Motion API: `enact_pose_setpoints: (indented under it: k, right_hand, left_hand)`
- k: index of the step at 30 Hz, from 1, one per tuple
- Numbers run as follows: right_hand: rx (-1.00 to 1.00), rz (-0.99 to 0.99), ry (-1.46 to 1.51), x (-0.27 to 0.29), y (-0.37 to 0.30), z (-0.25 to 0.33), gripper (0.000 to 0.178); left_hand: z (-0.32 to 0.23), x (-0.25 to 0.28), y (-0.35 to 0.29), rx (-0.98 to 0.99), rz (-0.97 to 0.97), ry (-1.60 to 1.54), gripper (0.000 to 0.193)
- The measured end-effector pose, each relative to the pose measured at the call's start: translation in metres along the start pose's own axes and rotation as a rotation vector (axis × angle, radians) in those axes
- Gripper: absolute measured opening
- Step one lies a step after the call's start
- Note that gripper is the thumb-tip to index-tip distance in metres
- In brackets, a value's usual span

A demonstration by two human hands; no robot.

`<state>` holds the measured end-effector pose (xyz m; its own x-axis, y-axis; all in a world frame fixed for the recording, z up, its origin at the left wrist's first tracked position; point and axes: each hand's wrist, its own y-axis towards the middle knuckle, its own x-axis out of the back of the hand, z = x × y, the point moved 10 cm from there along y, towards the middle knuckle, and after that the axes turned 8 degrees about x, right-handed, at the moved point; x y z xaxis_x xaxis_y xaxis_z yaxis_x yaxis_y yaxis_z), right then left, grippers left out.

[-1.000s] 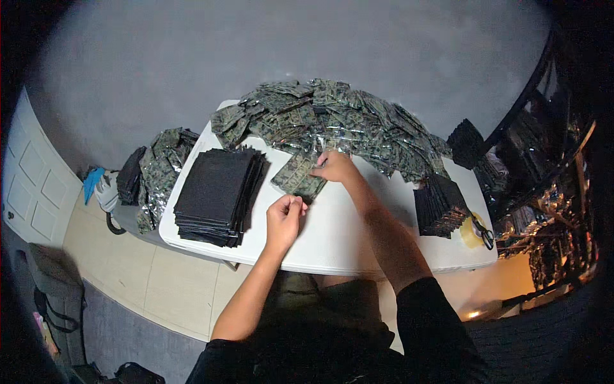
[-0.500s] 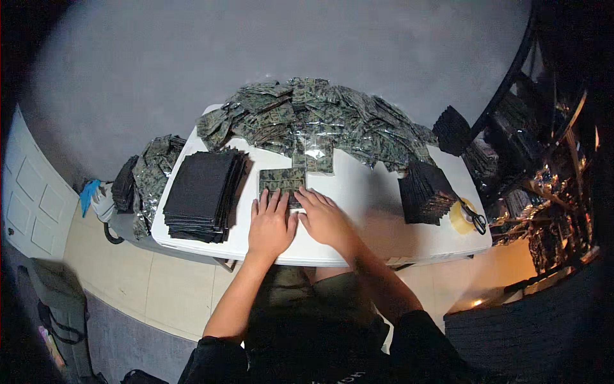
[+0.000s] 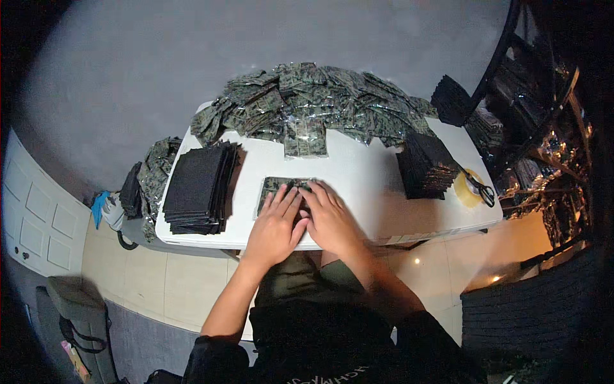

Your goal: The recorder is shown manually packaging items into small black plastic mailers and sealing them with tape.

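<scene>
A folded camouflage fabric piece, seemingly in a clear plastic sleeve (image 3: 274, 183), lies flat on the white table (image 3: 361, 185) in front of me. My left hand (image 3: 274, 224) rests palm down on its left and near part, fingers stretched out. Beside it, my right hand (image 3: 329, 221) lies on the right part, also with extended fingers. The two hands touch or nearly touch over the packet and hide much of its near side. Beyond it spreads a large heap of shiny camouflage packets (image 3: 307, 96).
A stack of black folded fabric (image 3: 195, 185) stands left. On the right are another black stack (image 3: 423, 166), a roll of yellowish tape (image 3: 465, 189) and black-handled scissors (image 3: 486, 195). More camouflage packets (image 3: 158, 169) lie beyond the left edge. A grey chair (image 3: 77, 307) stands lower left.
The packet has shifted away from the heap toward the table's near edge. Both hands have stayed on it, their fingers now reaching farther over it. The whole view has tilted slightly.
</scene>
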<state>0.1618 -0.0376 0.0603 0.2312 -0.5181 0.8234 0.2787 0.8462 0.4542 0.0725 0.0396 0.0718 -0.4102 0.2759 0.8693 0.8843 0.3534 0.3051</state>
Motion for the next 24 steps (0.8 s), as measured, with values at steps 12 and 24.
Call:
enact_pose_setpoints:
  k: [12,24]
  right_hand:
    - [-0.064,0.217,-0.096,-0.055,0.011,-0.020,0.073]
    - [-0.053,0.244,-0.130,-0.054,0.012,-0.022,0.074]
  left_hand:
    - [0.028,-0.046,0.025,-0.039,0.155,0.120,0.082]
    - [0.033,-0.038,0.035,0.023,0.118,0.128,0.086]
